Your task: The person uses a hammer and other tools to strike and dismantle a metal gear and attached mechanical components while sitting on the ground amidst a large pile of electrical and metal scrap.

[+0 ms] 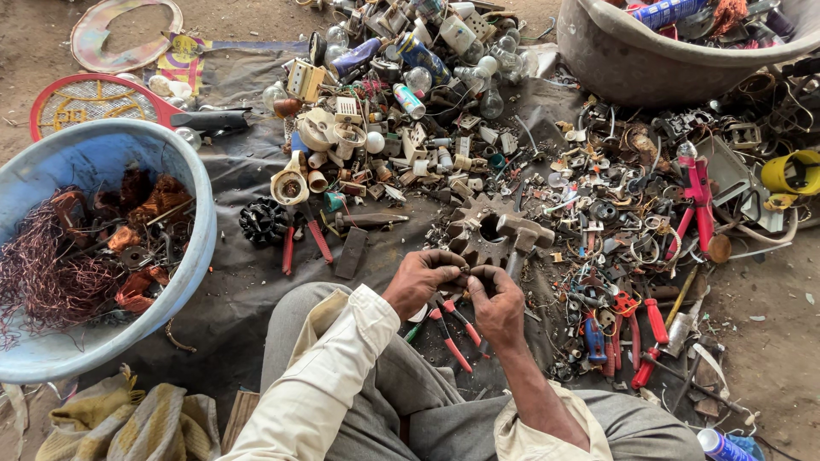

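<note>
While the person sits on the ground, both hands meet just above the knees. The left hand (420, 278) and the right hand (495, 300) pinch one tiny piece (466, 275) between the fingertips, and it is too small to tell what it is. Both hands are closed around it, with fingers curled in.

Right under the hands lie red-handled pliers (453, 329) on a dark sheet (239, 282). Just beyond the hands sit a big metal gear (475, 232) and a hammer (521, 241), touching each other. A black round toothed part (264, 222) rests farther to the left.

On the left stands a blue tub (195, 183) full of thin copper wire (47, 273). A grey tub (632, 68) sits at the top right. Between them lies a big heap of scrap: light bulbs (491, 102), small white plugs, bits of metal and red tools (699, 201). A red racket (90, 98) lies at the top left, and a yellow cloth (128, 423) rests beside the person's leg.
</note>
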